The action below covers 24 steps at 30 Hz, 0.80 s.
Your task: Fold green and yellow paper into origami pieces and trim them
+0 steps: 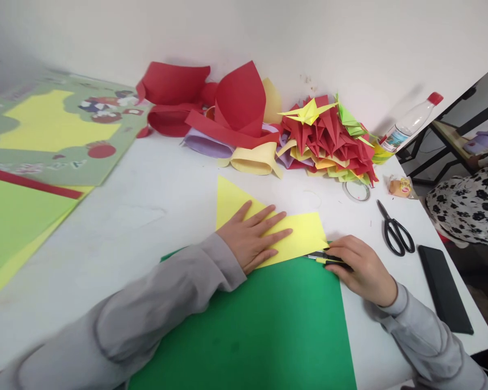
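Note:
My left hand (255, 234) lies flat with spread fingers on a folded yellow sheet of paper (305, 232). That sheet rests over the top edge of a large green sheet (264, 325). Between the thumb and fingers of my right hand (361, 268) is a utility knife (327, 259), black and yellow, its blade pointing left. The blade lies at the lower right edge of the yellow paper, partly under it as far as I can see. Part of the knife's handle is hidden by my fingers.
Black scissors (395, 230), a tape roll (357, 190), a wrapped snack (400, 187) and a black flat case (445, 290) lie to the right. Folded paper stars (329, 141), curled red paper (242, 100) and a bottle (410, 123) line the wall. Green sheets (20, 216) lie left. Someone sits at right.

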Each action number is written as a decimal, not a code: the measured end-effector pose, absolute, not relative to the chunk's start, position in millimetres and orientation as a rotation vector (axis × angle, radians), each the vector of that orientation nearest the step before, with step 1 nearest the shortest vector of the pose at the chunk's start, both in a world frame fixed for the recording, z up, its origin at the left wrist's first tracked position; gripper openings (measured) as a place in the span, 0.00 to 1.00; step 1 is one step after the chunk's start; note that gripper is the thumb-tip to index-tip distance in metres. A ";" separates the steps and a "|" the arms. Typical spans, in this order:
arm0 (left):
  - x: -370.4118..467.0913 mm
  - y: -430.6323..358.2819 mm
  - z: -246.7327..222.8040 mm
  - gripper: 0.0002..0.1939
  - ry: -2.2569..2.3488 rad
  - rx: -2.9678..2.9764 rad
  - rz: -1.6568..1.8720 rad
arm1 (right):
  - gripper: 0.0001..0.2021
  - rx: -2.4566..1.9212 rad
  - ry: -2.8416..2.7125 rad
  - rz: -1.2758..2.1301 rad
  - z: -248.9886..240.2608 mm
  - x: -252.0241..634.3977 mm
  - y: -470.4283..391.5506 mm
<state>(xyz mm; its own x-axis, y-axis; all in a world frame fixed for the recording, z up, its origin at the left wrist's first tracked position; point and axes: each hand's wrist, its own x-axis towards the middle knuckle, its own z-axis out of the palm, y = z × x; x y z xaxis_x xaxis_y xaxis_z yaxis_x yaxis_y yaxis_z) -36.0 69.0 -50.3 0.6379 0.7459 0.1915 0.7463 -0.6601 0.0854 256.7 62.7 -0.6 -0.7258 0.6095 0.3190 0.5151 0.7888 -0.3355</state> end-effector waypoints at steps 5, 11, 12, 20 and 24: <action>-36.6 69.2 -52.0 0.25 -1.290 -2.837 -0.337 | 0.09 -0.829 -2.587 0.273 -4.0 254.8 62.1; -36.2 68.9 -48.9 0.25 -1.317 -2.868 -0.291 | 0.09 -0.806 -2.629 0.251 -2.2 254.8 61.2; -36.1 68.9 -48.4 0.25 -1.330 -2.874 -0.291 | 0.09 -0.800 -2.632 0.244 -1.6 254.9 61.2; -35.5 68.4 -46.7 0.25 -1.318 -2.852 -0.283 | 0.09 -0.747 -2.663 0.164 4.7 255.8 62.4; -35.1 67.8 -44.5 0.25 -1.343 -2.862 -0.258 | 0.08 -0.740 -2.645 0.104 5.0 254.1 61.5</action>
<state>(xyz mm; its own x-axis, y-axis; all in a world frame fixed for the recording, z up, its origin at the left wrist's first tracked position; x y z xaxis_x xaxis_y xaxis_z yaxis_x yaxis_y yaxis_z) -35.1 67.8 -44.5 0.6285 0.7662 0.1341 0.7612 -0.6413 0.0963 254.1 61.5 5.0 -0.7841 0.5130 0.3494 0.4841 0.8578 -0.1730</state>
